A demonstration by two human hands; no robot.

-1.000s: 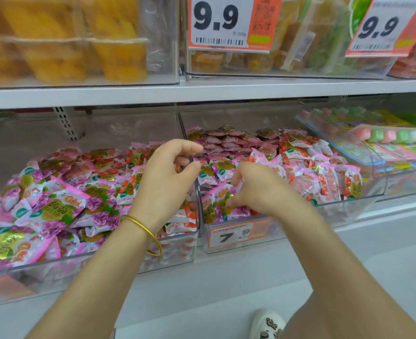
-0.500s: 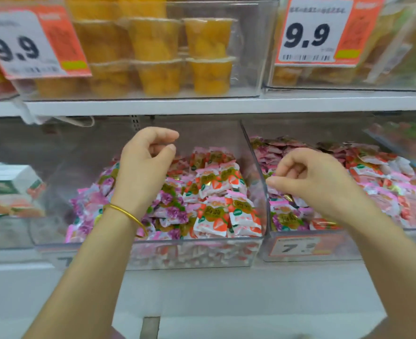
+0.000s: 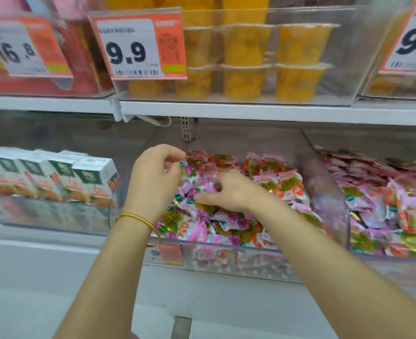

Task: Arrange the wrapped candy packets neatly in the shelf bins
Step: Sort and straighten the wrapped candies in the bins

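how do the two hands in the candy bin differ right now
The left hand wears a gold bangle; the right hand has a bare wrist. The left hand is raised at the pile's left rear, fingers curled, seemingly pinching a packet's edge; the right hand sits lower, knuckles up, fingers dug into the candy packets, thumb pointing left. Both are inside the same clear bin.

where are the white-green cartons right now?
Head view, lower shelf, left side: the white-green cartons stand in a row just left of the candy bin, nearest the left hand, under the leftmost price tag.
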